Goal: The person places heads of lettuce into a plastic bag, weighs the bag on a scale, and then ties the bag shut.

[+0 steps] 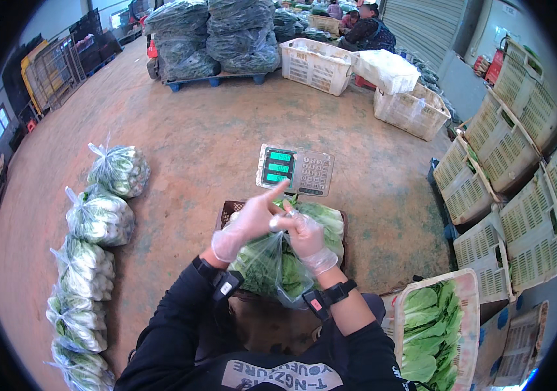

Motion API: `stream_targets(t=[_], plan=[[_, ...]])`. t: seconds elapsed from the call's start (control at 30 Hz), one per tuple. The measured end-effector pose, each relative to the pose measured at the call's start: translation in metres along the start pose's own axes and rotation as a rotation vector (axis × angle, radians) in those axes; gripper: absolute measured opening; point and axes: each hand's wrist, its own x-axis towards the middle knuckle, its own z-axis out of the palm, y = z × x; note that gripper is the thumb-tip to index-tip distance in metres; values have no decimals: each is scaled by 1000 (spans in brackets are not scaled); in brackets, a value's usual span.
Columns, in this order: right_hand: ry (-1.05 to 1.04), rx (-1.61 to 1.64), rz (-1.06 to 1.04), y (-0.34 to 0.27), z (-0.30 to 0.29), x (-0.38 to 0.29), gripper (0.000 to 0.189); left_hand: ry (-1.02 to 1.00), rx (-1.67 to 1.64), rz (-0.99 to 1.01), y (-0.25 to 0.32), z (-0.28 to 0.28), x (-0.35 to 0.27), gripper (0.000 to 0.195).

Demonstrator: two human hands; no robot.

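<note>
Before me, a clear plastic bag [271, 266] full of leafy green vegetables sits in a dark brown plastic crate [343, 264]. The bag's top is gathered up to a narrow neck under my hands. My right hand [306, 239], in a thin clear glove, has its fingers closed around that neck. My left hand [249, 222], gloved the same way, meets the right fingertips above the bag with its index finger stretched out. Whether it also grips plastic is hidden by the overlapping fingers. Just beyond the crate is a scale's display and keypad panel [295, 170], its screens lit green.
Several tied bags of white-stemmed greens [100, 220] stand in a row on the left. A crate of loose leaves [430, 327] is at my right, near stacked white crates [498, 141]. Farther off are a loaded blue pallet [215, 79], more crates [315, 66] and people [369, 29].
</note>
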Motion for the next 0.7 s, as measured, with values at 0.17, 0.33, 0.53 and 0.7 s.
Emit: stream_targets(t=[0.17, 0.33, 0.53, 0.7], plan=[[56, 118, -18, 12, 11, -4, 20, -86, -148, 31, -11, 13, 3, 84], [63, 323, 303, -11, 11, 2, 16, -246, 10, 93, -18, 6, 9, 89], [211, 1074, 1066, 41, 4, -21, 18, 4, -131, -211, -34, -5, 20, 28], [-585, 1271, 1175, 14, -15, -29, 26, 415, 161, -276, -97, -11, 42, 19]])
